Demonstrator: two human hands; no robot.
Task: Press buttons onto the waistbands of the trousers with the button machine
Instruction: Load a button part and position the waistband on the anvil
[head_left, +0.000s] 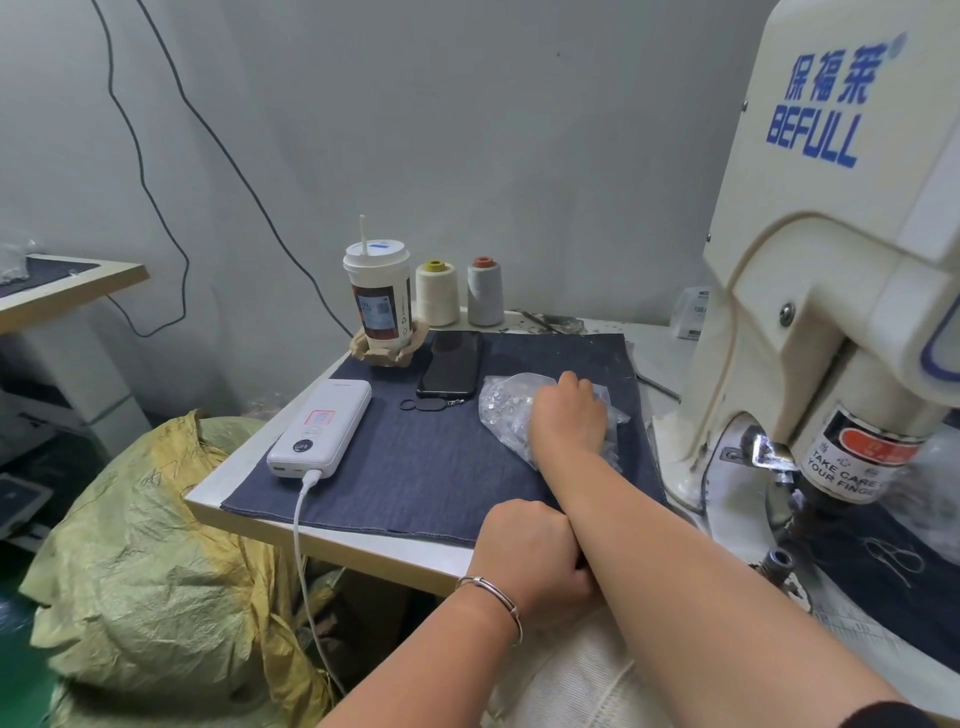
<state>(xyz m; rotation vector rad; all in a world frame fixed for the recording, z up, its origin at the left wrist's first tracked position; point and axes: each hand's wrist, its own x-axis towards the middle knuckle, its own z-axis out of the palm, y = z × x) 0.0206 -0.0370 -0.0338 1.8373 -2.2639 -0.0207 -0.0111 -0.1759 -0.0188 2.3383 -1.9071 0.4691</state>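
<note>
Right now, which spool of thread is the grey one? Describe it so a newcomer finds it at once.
Start at the cream button machine and look left along the table's back edge by the wall. Two thread spools stand beside a lidded drink cup. The grey spool is nearest the machine and has an orange-red top; the cream spool has a yellow top.

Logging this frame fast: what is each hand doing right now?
Left hand: fingers curled at the table edge, hidden under the right forearm; cannot tell what it holds.
Right hand: reaching into the bag of buttons; fingers hidden.
</note>
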